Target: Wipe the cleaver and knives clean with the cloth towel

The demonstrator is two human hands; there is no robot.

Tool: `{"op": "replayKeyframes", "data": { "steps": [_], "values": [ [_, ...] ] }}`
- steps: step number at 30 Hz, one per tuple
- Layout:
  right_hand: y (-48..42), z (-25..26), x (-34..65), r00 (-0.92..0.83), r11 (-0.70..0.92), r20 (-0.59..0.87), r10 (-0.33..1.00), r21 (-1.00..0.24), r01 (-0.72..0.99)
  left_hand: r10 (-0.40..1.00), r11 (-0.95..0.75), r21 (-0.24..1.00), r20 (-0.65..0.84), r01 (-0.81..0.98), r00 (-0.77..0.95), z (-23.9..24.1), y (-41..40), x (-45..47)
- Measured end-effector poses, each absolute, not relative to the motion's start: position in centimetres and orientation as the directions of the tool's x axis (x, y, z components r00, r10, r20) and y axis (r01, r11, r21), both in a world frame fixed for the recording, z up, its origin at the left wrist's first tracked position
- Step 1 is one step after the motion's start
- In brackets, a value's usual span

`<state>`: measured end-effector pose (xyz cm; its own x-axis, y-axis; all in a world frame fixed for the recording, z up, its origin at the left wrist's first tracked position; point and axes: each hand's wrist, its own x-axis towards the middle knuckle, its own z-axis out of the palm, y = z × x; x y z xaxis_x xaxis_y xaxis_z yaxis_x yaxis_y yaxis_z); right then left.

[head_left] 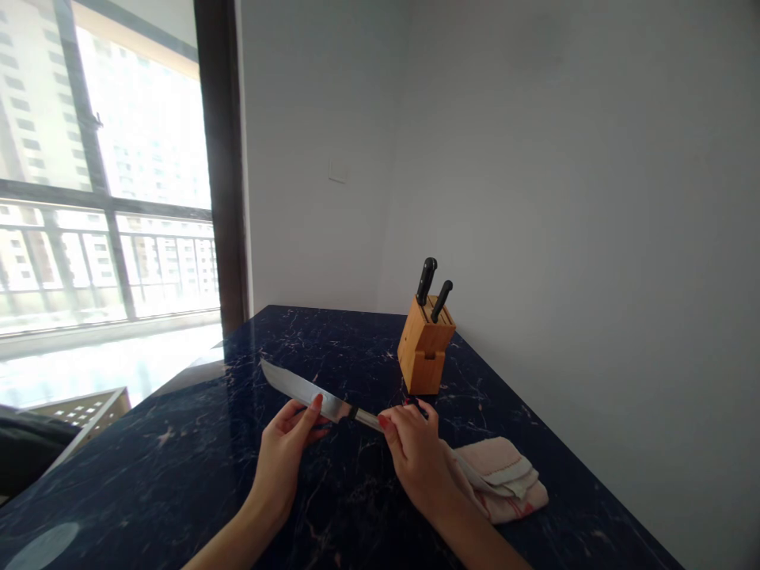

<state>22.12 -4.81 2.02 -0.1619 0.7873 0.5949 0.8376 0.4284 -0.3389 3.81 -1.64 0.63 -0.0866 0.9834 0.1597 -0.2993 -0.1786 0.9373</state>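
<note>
A kitchen knife (290, 385) with a broad, shiny blade is held above the dark table, its tip toward the left. My left hand (289, 439) pinches the blade near the handle end, thumb on the flat face and fingers behind it. My right hand (414, 451) is closed around the knife's handle. Beyond my right hand a wooden knife block (424, 348) stands upright, with two black-handled knives in its top slots. A folded pinkish-white towel (499, 475) lies on the table just right of my right hand and is partly hidden by it.
The dark blue marbled table (195, 467) reaches back to a grey wall, which also runs along its right edge. At the left is a large window (142, 142), and below it a pale perforated chair or rack (89, 419) stands near the table's edge.
</note>
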Motion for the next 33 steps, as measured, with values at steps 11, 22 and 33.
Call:
{"op": "replayKeyframes", "data": {
  "steps": [11, 22, 33],
  "values": [
    [-3.1, -1.0, 23.8, -0.189, 0.265, 0.546, 0.816, -0.063, 0.962, 0.974, -0.192, 0.964, 0.163, -0.186, -0.159, 0.1, -0.7, 3.1],
    [-4.3, 1.7, 22.4, -0.130, 0.394, 0.628, 0.767, -0.301, 0.869, 0.999, -0.053, 0.980, 0.052, -0.192, -0.014, -0.5, -1.9, 5.1],
    [-5.0, 2.2, 22.0, -0.354, 0.566, 0.515, 0.780, -0.342, 0.750, 0.996, -0.086, 0.979, 0.085, -0.186, -0.013, -0.4, -1.7, 4.8]
  ]
}}
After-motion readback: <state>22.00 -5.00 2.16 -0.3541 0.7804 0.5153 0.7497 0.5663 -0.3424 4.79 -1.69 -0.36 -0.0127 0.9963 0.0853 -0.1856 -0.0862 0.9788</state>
